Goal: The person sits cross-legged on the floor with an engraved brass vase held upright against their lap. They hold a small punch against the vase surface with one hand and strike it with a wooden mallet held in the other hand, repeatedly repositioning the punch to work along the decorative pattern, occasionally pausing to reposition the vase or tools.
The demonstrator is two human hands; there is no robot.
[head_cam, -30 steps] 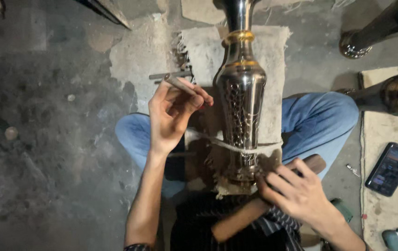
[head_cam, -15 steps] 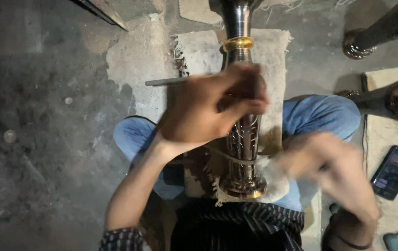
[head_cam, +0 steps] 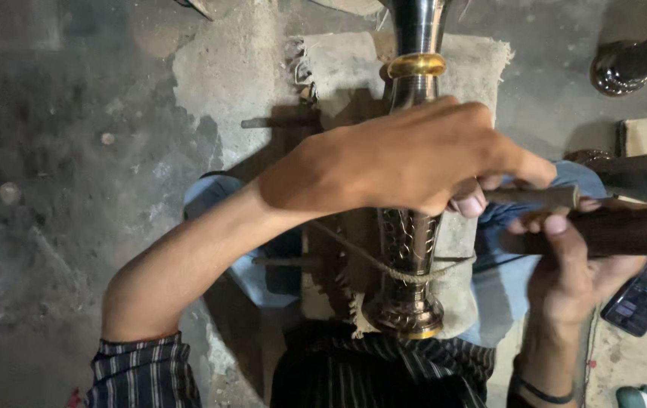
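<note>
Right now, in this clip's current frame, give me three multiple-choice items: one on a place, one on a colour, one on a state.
1. Where does the dark smartphone lie?
A. on the tall engraved metal vase
B. at the right edge, on the floor by the person's right hand
C. at the far left

2. What colour is the ring round the vase's neck?
A. gold
B. red
C. blue

3. What is the left hand doing?
A. lying flat on the floor
B. hanging free
C. reaching across the vase, pinching a thin metal rod

Answers: 1 B, the phone shows beside the right wrist. 2 A, the band is shiny yellow. 3 C, its fingers close on the rod above the dark wooden handle that the right hand grips.
</note>
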